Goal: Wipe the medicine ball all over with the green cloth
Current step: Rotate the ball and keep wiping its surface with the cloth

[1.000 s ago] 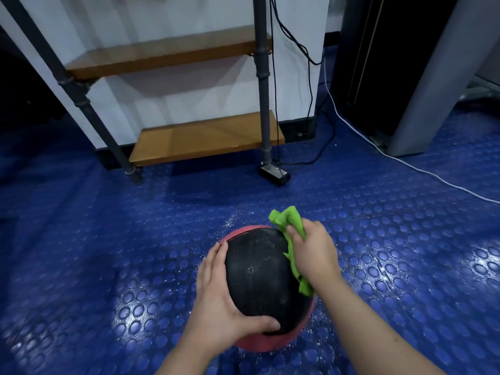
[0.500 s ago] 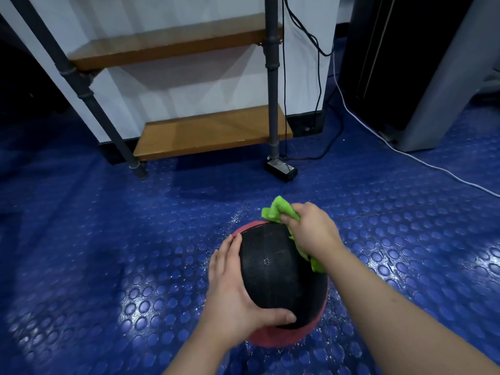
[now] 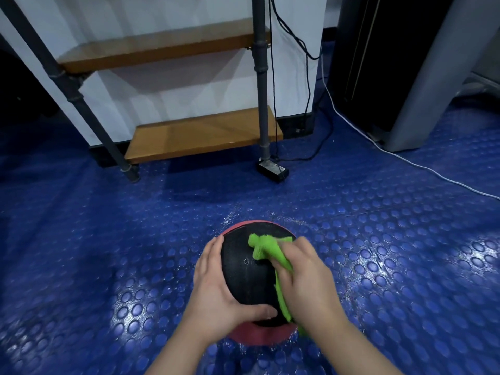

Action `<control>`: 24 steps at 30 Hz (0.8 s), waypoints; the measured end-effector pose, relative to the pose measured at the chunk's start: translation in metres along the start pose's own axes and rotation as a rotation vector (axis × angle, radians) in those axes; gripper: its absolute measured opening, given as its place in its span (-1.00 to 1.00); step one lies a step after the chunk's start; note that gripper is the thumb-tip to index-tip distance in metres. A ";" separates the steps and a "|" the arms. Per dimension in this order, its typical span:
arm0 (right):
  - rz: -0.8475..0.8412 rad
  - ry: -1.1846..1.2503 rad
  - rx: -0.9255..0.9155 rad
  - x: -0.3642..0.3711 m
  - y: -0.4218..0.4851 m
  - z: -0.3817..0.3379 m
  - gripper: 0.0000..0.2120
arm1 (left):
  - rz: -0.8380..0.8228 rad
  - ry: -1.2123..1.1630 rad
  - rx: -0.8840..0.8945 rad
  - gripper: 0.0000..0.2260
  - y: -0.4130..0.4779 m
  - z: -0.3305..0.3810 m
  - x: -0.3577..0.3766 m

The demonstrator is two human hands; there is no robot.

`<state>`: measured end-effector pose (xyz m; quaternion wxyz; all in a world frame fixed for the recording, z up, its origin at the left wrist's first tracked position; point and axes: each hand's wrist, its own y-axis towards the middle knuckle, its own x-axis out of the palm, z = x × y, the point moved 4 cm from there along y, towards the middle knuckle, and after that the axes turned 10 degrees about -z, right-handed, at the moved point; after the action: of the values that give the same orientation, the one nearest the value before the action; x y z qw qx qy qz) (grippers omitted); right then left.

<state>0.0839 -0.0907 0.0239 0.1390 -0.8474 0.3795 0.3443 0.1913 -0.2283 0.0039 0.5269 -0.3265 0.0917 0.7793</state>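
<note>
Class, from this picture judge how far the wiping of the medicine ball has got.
Done: unclear; the black top shows no wiped mark. In hand: the left hand steadies the medicine ball while the right hand presses the green cloth on its upper right. Left: likely the red underside by the floor, which the cloth is not touching.

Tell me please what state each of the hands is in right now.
Left hand: holds the medicine ball.
Right hand: grips the green cloth against the ball.
</note>
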 end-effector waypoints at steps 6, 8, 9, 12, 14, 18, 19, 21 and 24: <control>0.156 -0.146 -0.168 0.001 -0.001 0.012 -0.62 | -0.025 -0.024 0.023 0.38 -0.008 -0.007 -0.001; 0.196 -0.174 -0.150 -0.003 0.012 0.013 -0.74 | -0.029 -0.032 0.015 0.39 -0.008 -0.010 -0.003; 0.198 -0.168 -0.106 -0.004 0.020 0.014 -0.80 | -0.032 -0.036 0.013 0.39 -0.007 -0.011 -0.003; 0.095 -0.104 0.081 -0.005 0.050 0.026 -0.79 | -0.032 -0.033 0.025 0.38 -0.007 -0.015 -0.005; -0.020 -0.036 0.200 -0.008 0.069 0.036 -0.76 | -0.041 -0.027 0.049 0.37 -0.008 -0.017 -0.005; -0.168 -0.033 0.223 -0.006 0.090 0.029 -0.76 | -0.051 -0.020 0.063 0.37 -0.009 -0.020 -0.006; -0.193 -0.068 0.188 -0.004 0.091 0.019 -0.75 | -0.051 -0.025 0.058 0.36 -0.008 -0.021 -0.006; -0.228 -0.150 0.103 -0.002 0.088 -0.005 -0.73 | -0.054 -0.037 0.049 0.35 -0.004 -0.021 -0.008; -0.214 -0.217 -0.009 0.000 0.072 -0.035 -0.75 | -0.073 -0.057 0.042 0.34 0.005 -0.022 -0.013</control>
<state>0.0477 -0.1563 0.0504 0.2113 -0.8414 0.2679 0.4190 0.1985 -0.2508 -0.0064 0.5642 -0.2962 0.0809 0.7664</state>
